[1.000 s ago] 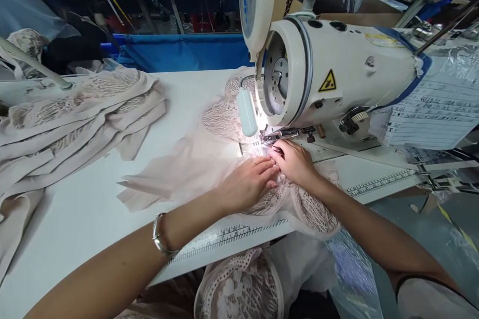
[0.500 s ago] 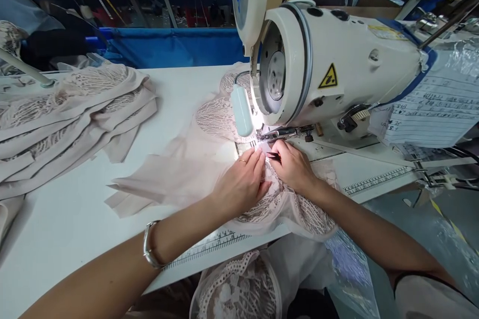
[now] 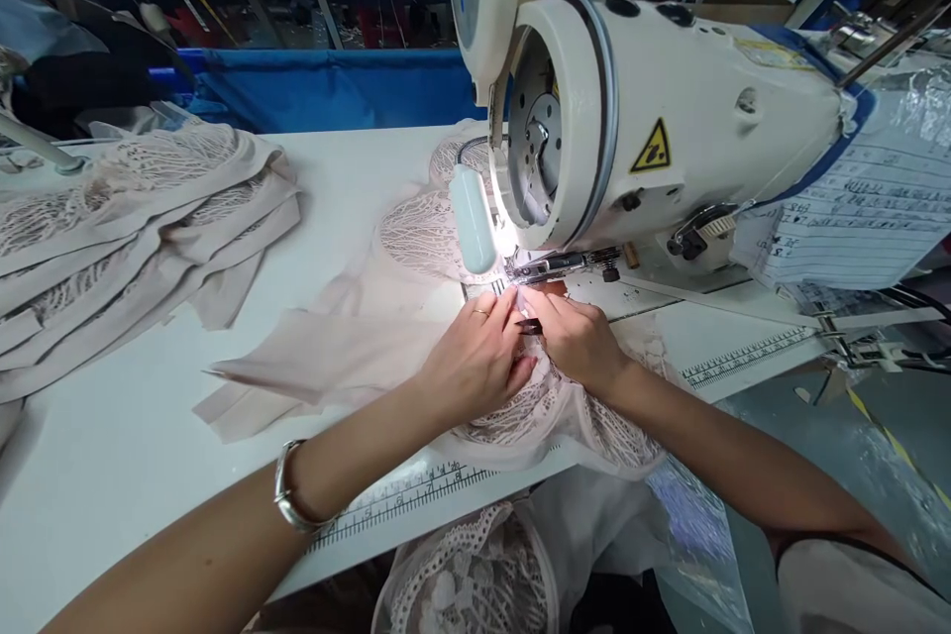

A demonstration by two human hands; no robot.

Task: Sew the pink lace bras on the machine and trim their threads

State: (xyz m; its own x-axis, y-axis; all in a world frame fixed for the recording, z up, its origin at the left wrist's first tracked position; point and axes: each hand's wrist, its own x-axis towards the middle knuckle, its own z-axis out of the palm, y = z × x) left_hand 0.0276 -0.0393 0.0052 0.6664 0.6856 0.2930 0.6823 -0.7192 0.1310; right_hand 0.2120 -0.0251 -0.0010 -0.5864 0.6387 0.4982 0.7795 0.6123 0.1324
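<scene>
A pale pink lace garment piece (image 3: 423,236) lies under the sewing machine's presser foot (image 3: 512,269), its sheer panel (image 3: 319,347) spread to the left. My left hand (image 3: 475,347) is closed, fingertips pinching the fabric just in front of the foot. Opposite it, my right hand (image 3: 576,337) is closed too, thumb and forefinger at the same edge. A small dark pointed tool (image 3: 529,326) juts from the right hand between the two; its kind is mostly hidden. Gathered lace (image 3: 505,421) bunches beneath both hands.
The white sewing machine head (image 3: 684,109) stands at the right, with a small lamp (image 3: 474,218) beside its needle area. A stack of pink lace pieces (image 3: 149,228) lies on the left. More lace (image 3: 475,575) hangs below the table edge; a handwritten sheet (image 3: 862,208) hangs at right.
My right hand has shifted left and its fingers now meet the left hand's at the fabric edge. The dark tool has turned and moved lower. The machine's exposed inner crank has turned.
</scene>
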